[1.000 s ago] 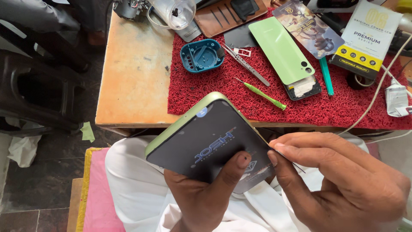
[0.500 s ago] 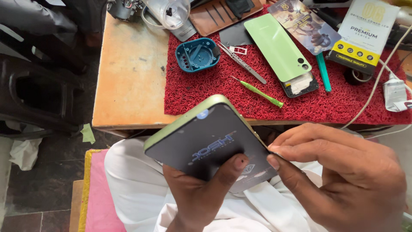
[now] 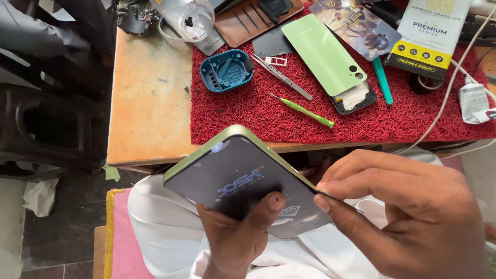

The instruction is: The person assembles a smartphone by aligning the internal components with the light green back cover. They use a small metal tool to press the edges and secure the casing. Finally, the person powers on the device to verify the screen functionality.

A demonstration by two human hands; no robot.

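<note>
My left hand (image 3: 235,235) has a closed grip on the phone (image 3: 243,183), cradling it from below over my lap with the thumb pressed on the dark screen film near its lower end. My right hand (image 3: 408,212) is closed too, thumb and forefinger pinched at the phone's right edge, right at the green frame; whether they hold a film tab or a thin pick I cannot tell. The phone sits tilted, its top corner toward the worktop (image 3: 150,103), just below the worktop's near edge.

Compared with a second ago, little has moved: the phone lies at about the same tilt and both hands sit where they were. The one shift is that my left thumb has slid a little up and toward the edge where the right fingers pinch. I judge that the work on that edge is only starting, with nothing lifted away yet.

On the worktop, going left to right: a clear plastic lid (image 3: 194,18) at the back, a blue round cap (image 3: 226,70) on the red mat (image 3: 248,116), tweezers (image 3: 283,77), a green screwdriver (image 3: 305,111), a green back cover (image 3: 323,54) lying over a second phone body (image 3: 356,98), a teal stick (image 3: 382,77), a white-and-yellow box (image 3: 431,31), and a white charger (image 3: 473,101) with its cable at the far right.
</note>
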